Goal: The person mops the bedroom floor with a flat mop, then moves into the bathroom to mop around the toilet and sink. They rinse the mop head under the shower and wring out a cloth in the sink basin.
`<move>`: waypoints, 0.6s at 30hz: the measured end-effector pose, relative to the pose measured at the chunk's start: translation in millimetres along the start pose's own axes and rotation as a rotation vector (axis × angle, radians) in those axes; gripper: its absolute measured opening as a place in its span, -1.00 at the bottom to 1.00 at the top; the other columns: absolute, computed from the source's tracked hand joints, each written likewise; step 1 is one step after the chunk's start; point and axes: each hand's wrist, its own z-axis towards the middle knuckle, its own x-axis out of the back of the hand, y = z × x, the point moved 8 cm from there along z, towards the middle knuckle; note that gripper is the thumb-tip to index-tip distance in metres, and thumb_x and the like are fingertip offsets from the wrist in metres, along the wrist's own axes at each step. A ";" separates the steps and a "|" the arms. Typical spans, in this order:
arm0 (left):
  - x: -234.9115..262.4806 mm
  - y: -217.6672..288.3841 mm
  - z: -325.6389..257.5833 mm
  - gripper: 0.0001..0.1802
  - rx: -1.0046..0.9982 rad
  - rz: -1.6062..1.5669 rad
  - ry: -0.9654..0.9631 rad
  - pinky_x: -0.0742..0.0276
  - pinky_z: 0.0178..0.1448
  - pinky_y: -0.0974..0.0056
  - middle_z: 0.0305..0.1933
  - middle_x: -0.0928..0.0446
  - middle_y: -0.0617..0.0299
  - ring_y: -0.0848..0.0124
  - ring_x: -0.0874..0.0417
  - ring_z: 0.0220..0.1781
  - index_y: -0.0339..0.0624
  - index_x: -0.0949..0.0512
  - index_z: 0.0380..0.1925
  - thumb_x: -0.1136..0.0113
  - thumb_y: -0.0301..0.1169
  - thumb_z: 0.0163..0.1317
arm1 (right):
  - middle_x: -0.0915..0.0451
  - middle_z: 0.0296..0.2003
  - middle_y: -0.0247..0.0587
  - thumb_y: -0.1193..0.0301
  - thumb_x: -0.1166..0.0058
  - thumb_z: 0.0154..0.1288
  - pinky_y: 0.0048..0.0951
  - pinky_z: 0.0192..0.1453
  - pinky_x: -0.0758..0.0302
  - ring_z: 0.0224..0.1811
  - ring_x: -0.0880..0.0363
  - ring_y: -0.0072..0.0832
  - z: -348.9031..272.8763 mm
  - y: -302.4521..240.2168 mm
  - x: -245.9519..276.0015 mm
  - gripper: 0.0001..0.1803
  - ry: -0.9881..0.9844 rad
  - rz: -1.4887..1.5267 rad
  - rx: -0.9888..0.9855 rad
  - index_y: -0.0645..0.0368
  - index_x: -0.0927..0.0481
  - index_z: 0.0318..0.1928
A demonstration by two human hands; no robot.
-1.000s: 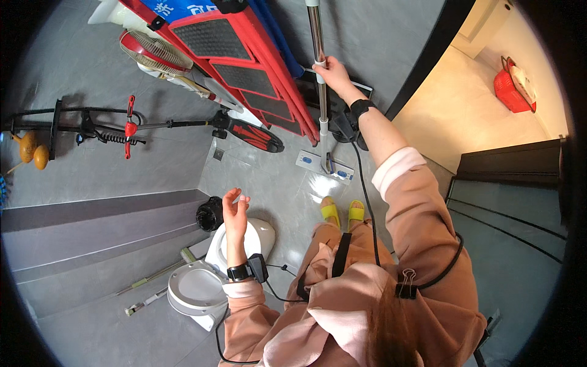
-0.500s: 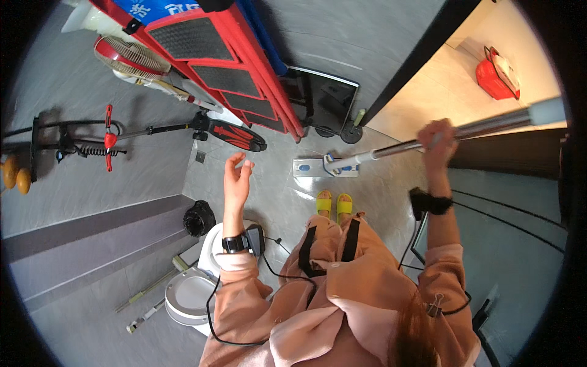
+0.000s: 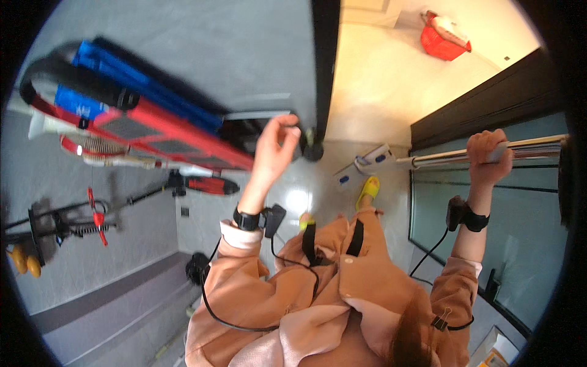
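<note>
My right hand [image 3: 489,156] is wrapped round the metal pole of a flat mop [image 3: 440,158], which is blurred by motion. The pole slants from the right rim down to the mop head [image 3: 380,156], a pale flat plate with blue parts, on the floor near the doorway. My left hand [image 3: 276,147] hangs in the air with nothing in it, its fingers loosely curled and the thumb apart. Below it in the picture are the end of a red folded frame and a dark panel [image 3: 244,131] against the wall.
A red folded frame [image 3: 165,131] with a blue cover leans at the left, near a fan [image 3: 92,147] and a scooter [image 3: 208,185]. A dark door frame [image 3: 324,73] borders a lit room with a red basket [image 3: 443,43]. A glass panel [image 3: 489,208] stands at right.
The view has turned toward the doorway. The mop has moved toward the doorway with my right hand still round its pole. My feet have moved apart in a step; my left hand is further forward.
</note>
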 end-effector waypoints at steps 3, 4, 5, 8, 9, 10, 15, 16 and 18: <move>-93.5 66.5 45.8 -0.69 -0.172 0.139 -0.101 -0.44 -0.04 0.30 -0.14 -0.50 0.09 0.32 -0.54 -0.12 -0.26 -0.43 -0.07 -0.11 -0.42 0.19 | -0.29 -0.71 -0.41 -0.02 0.14 0.32 -0.61 -0.68 -0.14 -0.72 -0.19 -0.65 29.7 2.6 54.4 -0.58 -0.113 0.122 0.060 0.05 -0.35 -0.46; -116.7 92.8 64.3 -0.68 -0.293 0.223 -0.088 -0.43 0.03 0.24 -0.10 -0.49 0.04 0.21 -0.53 -0.05 -0.26 -0.42 -0.06 -0.12 -0.42 0.17 | -0.28 -0.73 -0.40 0.01 0.14 0.33 -0.63 -0.69 -0.17 -0.74 -0.20 -0.65 44.4 7.9 72.3 -0.60 -0.080 0.135 0.096 0.06 -0.35 -0.46; -141.2 112.7 84.4 -0.64 -0.334 0.270 -0.097 -0.34 0.16 0.15 -0.03 -0.45 -0.02 0.07 -0.44 0.07 -0.26 -0.42 -0.05 -0.13 -0.42 0.13 | -0.28 -0.74 -0.40 -0.01 0.15 0.33 -0.65 -0.71 -0.18 -0.75 -0.21 -0.67 56.5 12.8 94.1 -0.57 -0.034 0.089 0.108 0.07 -0.34 -0.47; -197.6 167.8 144.0 -0.54 -0.491 0.404 0.002 -0.23 0.27 0.09 0.16 -0.35 -0.07 0.00 -0.32 0.22 -0.30 -0.37 0.02 -0.16 -0.39 0.11 | -0.30 -0.75 -0.39 0.02 0.07 0.31 -0.67 -0.72 -0.18 -0.75 -0.25 -0.67 101.2 28.3 140.6 -0.57 -0.071 0.137 0.101 0.12 -0.32 -0.47; -208.4 182.2 165.1 -0.50 -0.521 0.504 0.066 -0.18 0.30 0.06 0.20 -0.29 -0.10 -0.02 -0.26 0.26 -0.33 -0.35 0.05 -0.16 -0.38 0.11 | -0.30 -0.76 -0.37 0.05 0.06 0.31 -0.66 -0.72 -0.19 -0.76 -0.25 -0.66 116.5 34.2 154.7 -0.58 -0.064 0.161 0.092 0.14 -0.32 -0.47; -217.3 195.4 185.3 -0.46 -0.545 0.603 0.135 -0.13 0.32 0.03 0.23 -0.24 -0.14 -0.05 -0.21 0.29 -0.36 -0.32 0.08 -0.17 -0.37 0.11 | -0.29 -0.76 -0.36 0.08 0.04 0.31 -0.65 -0.72 -0.19 -0.76 -0.25 -0.65 132.7 40.6 168.4 -0.60 -0.063 0.198 0.074 0.15 -0.31 -0.47; -217.8 240.8 275.0 -0.25 -0.558 0.911 0.451 0.06 0.38 -0.13 0.31 -0.04 -0.30 -0.14 0.00 0.38 -0.47 -0.11 0.19 -0.20 -0.32 0.09 | -0.29 -0.78 -0.33 0.19 0.03 0.28 -0.64 -0.74 -0.19 -0.80 -0.24 -0.65 214.9 76.3 211.0 -0.66 -0.102 0.246 0.042 0.15 -0.31 -0.50; -213.6 249.3 293.3 -0.23 -0.570 0.953 0.516 0.06 0.38 -0.13 0.32 -0.03 -0.30 -0.14 0.00 0.38 -0.47 -0.09 0.21 -0.21 -0.31 0.09 | -0.29 -0.79 -0.33 0.19 0.02 0.27 -0.64 -0.75 -0.18 -0.80 -0.24 -0.64 231.9 83.9 213.8 -0.67 -0.149 0.252 0.056 0.15 -0.31 -0.50; -202.4 261.1 329.0 -0.19 -0.572 1.022 0.630 0.06 0.38 -0.13 0.33 -0.01 -0.29 -0.13 0.00 0.38 -0.47 -0.04 0.23 -0.22 -0.31 0.08 | -0.29 -0.79 -0.34 0.23 0.04 0.28 -0.64 -0.76 -0.17 -0.81 -0.24 -0.64 263.2 104.7 221.6 -0.68 -0.188 0.239 0.050 0.14 -0.30 -0.51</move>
